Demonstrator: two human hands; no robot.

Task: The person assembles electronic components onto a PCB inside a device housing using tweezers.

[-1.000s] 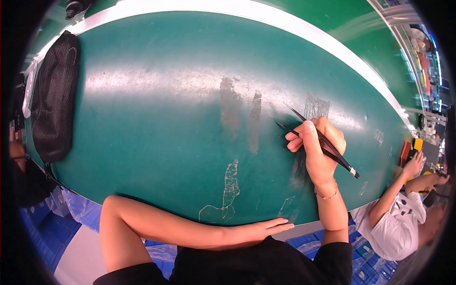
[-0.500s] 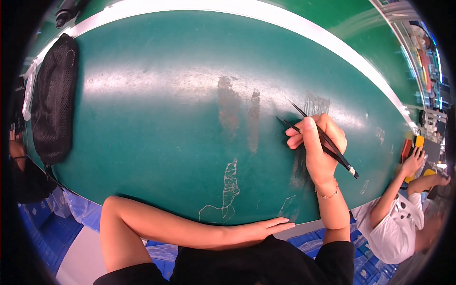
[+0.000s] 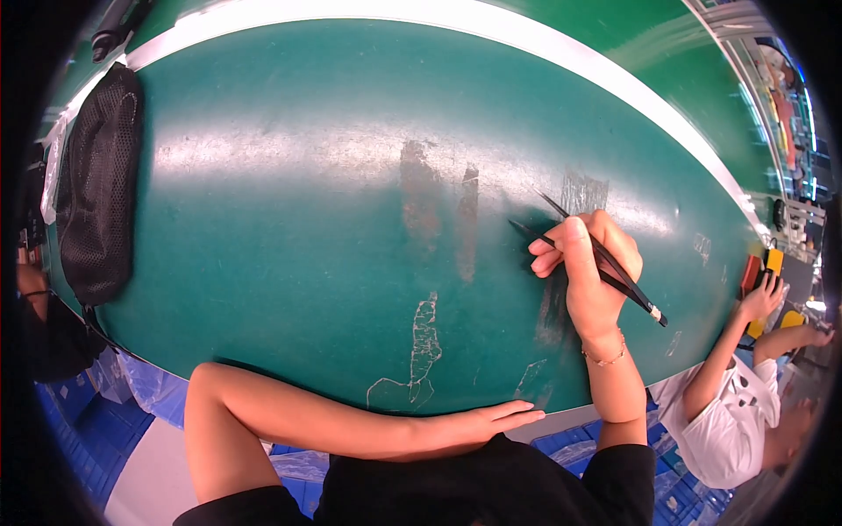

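1. Head view: the right hand (image 3: 598, 263) grips black tweezers (image 3: 640, 296) between thumb and bent fingers; their two thin tips stand apart, above the table (image 3: 307, 263).
2. Compared with half a second ago, that hand sits slightly further right, and the upper tip has dropped a little.
3. The left hand (image 3: 491, 423) lies unchanged along the near edge, fingers straight and together, gripping nothing visible.
4. A black object (image 3: 110, 39) at top left appears lower and further left than a second ago.
5. The tweezers are slender, tapering to points, with a pale band near the joined end.
6. Smooth green, the table shows dull grey scuffs (image 3: 421, 197) and a pale, crackled mark (image 3: 425, 346).
7. Long and rounded, the bag (image 3: 101, 193) at left is black mesh.
8. A thin beaded bracelet (image 3: 603, 361) circles the right wrist.
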